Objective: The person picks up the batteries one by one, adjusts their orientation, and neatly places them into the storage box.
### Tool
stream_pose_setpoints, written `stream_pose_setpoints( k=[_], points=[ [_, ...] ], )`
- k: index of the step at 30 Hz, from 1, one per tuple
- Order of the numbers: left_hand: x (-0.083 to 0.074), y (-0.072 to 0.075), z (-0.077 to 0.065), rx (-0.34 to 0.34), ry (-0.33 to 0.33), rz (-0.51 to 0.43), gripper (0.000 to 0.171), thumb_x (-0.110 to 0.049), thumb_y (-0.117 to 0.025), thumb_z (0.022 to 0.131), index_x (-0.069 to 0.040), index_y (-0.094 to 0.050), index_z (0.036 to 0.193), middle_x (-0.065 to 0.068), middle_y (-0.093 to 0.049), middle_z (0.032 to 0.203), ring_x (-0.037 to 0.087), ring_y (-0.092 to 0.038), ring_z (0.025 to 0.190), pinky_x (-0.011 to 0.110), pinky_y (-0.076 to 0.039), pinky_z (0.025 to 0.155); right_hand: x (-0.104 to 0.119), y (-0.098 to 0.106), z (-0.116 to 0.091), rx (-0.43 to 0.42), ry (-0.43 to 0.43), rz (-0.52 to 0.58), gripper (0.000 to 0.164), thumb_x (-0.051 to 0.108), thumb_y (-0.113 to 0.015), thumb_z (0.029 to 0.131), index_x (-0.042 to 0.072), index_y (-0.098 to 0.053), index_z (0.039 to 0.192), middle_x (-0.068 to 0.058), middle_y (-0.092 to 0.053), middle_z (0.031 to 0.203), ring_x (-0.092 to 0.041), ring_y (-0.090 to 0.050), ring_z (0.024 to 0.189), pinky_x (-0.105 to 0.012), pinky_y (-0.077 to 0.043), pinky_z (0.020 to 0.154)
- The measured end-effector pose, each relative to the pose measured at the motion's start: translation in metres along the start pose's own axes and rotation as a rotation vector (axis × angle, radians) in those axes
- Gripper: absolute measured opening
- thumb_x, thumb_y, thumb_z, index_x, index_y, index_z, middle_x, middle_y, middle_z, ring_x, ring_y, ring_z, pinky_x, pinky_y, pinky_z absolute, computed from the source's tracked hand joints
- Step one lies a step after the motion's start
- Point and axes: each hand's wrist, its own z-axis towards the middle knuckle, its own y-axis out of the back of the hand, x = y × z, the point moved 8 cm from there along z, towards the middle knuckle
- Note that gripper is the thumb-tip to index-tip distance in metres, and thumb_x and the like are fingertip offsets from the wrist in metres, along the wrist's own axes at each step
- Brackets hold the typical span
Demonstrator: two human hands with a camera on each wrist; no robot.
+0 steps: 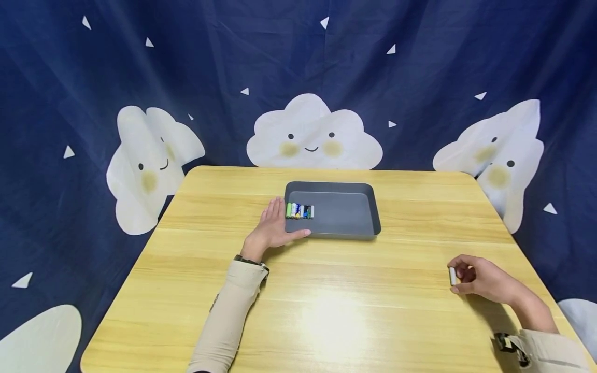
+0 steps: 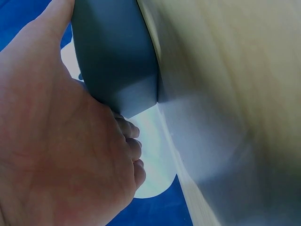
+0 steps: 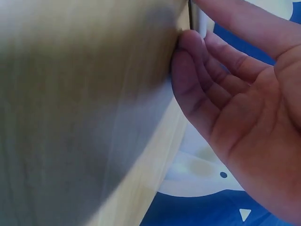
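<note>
A dark grey tray (image 1: 345, 212) lies toward the far side of the table, with several batteries (image 1: 298, 211) lined up side by side along its left wall. My left hand (image 1: 275, 228) rests at the tray's near left corner, fingers straight along the left side and thumb extended across the front rim. The left wrist view shows the palm against the tray's outer wall (image 2: 117, 56). Over at the right of the table, my right hand (image 1: 485, 280) pinches a white battery (image 1: 452, 276) between thumb and fingers. Only part of that battery (image 3: 202, 21) shows in the right wrist view.
The light wooden table (image 1: 373, 290) carries the tray and runs back to a dark blue curtain (image 1: 298, 52) printed with smiling clouds. Its right edge passes close to my right forearm.
</note>
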Motion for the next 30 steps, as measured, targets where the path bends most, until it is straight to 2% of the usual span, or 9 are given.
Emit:
stream_pose_setpoints(
  k=[7,11,16,22,25,30],
  points=[
    [0.0,0.002,-0.002,-0.001,0.002,0.012,0.132,-0.086,-0.053,0.085,-0.003,0.012,0.164,0.016,0.016,0.174,0.031,0.015,0.163,0.05,0.0,0.134,0.003,0.001,0.003,-0.068,0.006,-0.08,0.035,0.003,-0.083,0.083,-0.008,-0.064,0.11,0.004,-0.057,0.081,0.001,-0.048,0.064,-0.022,-0.043,0.054],
    [0.0,0.0,0.0,-0.004,0.0,0.014,0.134,-0.089,-0.05,0.083,-0.004,0.012,0.164,0.015,0.016,0.174,0.03,0.014,0.163,0.05,0.001,0.134,0.004,0.003,0.004,-0.118,0.02,-0.112,0.033,0.004,-0.083,0.082,-0.006,-0.067,0.11,0.008,-0.052,0.075,0.003,-0.044,0.063,-0.022,-0.038,0.054],
    [-0.002,0.001,-0.002,0.0,-0.005,0.003,0.133,-0.089,-0.051,0.083,-0.004,0.013,0.164,0.015,0.017,0.174,0.03,0.015,0.163,0.049,0.001,0.134,0.008,0.01,0.006,-0.223,0.034,-0.128,0.035,0.005,-0.085,0.081,-0.005,-0.071,0.111,0.01,-0.044,0.069,0.004,-0.036,0.06,-0.023,-0.032,0.052],
    [-0.003,0.001,-0.002,-0.004,-0.011,-0.002,0.132,-0.088,-0.052,0.084,-0.004,0.012,0.164,0.015,0.016,0.174,0.031,0.014,0.163,0.05,0.001,0.134,0.015,0.019,0.012,-0.314,0.036,-0.002,0.038,0.005,-0.085,0.082,-0.004,-0.071,0.117,0.004,-0.03,0.063,-0.001,-0.027,0.053,-0.027,-0.029,0.045],
    [-0.002,0.001,-0.001,-0.009,-0.014,-0.004,0.133,-0.087,-0.052,0.083,-0.003,0.011,0.164,0.016,0.016,0.174,0.032,0.013,0.163,0.051,0.0,0.134,0.019,0.021,0.018,-0.329,0.014,0.079,0.043,0.007,-0.084,0.085,-0.007,-0.069,0.123,-0.002,-0.023,0.063,-0.01,-0.022,0.051,-0.03,-0.027,0.044],
    [0.0,-0.001,0.001,-0.011,-0.008,0.01,0.133,-0.088,-0.051,0.084,-0.004,0.012,0.164,0.015,0.016,0.174,0.031,0.014,0.163,0.05,0.0,0.134,0.029,0.022,0.034,-0.346,-0.035,0.213,0.051,0.01,-0.081,0.088,-0.005,-0.064,0.134,-0.002,-0.02,0.064,-0.02,-0.021,0.053,-0.033,-0.028,0.047]
  ],
)
